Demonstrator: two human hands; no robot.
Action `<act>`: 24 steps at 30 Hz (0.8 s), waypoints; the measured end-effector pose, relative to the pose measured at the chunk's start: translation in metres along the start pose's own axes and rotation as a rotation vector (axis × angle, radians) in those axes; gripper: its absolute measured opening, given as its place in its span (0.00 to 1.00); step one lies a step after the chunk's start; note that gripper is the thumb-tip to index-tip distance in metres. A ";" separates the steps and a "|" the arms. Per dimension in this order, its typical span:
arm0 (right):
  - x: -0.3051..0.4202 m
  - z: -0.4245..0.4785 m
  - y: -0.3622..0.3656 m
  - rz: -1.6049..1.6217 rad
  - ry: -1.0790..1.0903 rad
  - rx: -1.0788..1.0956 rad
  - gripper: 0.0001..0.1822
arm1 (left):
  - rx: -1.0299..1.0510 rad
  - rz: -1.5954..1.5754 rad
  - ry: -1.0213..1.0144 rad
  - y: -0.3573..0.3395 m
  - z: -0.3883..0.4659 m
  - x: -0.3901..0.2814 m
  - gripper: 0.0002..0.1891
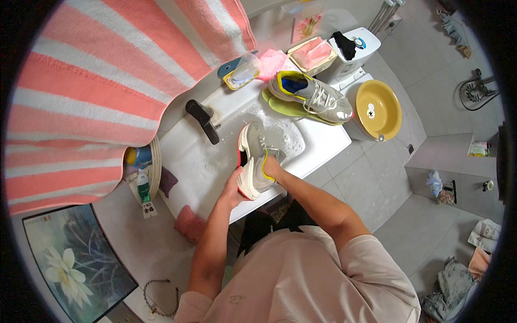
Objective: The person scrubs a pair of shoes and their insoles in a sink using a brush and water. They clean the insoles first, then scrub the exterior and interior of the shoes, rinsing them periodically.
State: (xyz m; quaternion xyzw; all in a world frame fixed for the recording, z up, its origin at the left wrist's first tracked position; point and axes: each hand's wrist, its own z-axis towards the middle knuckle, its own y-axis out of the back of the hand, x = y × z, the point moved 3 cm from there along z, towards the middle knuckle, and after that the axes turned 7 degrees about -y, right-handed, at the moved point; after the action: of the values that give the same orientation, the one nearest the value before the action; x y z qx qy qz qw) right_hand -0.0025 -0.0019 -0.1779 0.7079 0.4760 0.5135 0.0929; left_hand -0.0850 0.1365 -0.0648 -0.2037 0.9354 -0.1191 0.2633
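A grey running shoe (254, 145) with a thick white sole and red edging is tilted above the white washbasin (190, 161). My left hand (233, 189) grips it by the sole near the heel. My right hand (272, 166) reaches in through the yellow-edged collar, its fingers hidden inside the shoe. Soapy water (284, 137) with white foam lies in the basin below the toe. On the counter at the right, the matching shoe (323, 99) rests on yellow-green insoles (282, 105).
A black faucet (204, 121) rises at the basin's back edge. A yellow plastic basin (379, 109) sits on the toilet. Behind the counter are a soap dish (242, 74) and a tissue-filled box (313, 56). A striped towel (133, 80) hangs close at left, near a toothpaste tube (144, 189).
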 end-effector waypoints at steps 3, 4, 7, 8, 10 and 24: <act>0.046 -0.004 0.026 0.147 -0.097 -0.010 0.16 | -0.005 -0.084 -0.030 -0.002 -0.010 0.004 0.34; 0.049 -0.012 0.032 0.305 -0.201 -0.136 0.17 | 0.005 -0.100 -0.036 -0.006 -0.010 0.004 0.34; 0.047 0.011 0.037 0.289 -0.362 0.003 0.20 | -0.004 -0.124 -0.022 -0.008 -0.003 -0.002 0.34; 0.047 0.011 0.041 0.015 -0.255 0.070 0.21 | -0.010 -0.134 -0.018 -0.009 -0.002 -0.002 0.33; 0.080 -0.008 0.062 -0.482 -0.097 0.287 0.21 | -0.007 -0.107 -0.066 0.008 0.002 0.001 0.33; 0.032 0.001 0.046 -0.167 -0.022 0.038 0.15 | -0.104 -0.036 -0.114 0.002 0.005 -0.003 0.34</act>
State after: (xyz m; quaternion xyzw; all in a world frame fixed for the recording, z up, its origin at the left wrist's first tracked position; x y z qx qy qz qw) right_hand 0.0256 -0.0014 -0.1294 0.6730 0.5421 0.4868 0.1272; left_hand -0.0812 0.1392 -0.0682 -0.2404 0.9200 -0.0635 0.3030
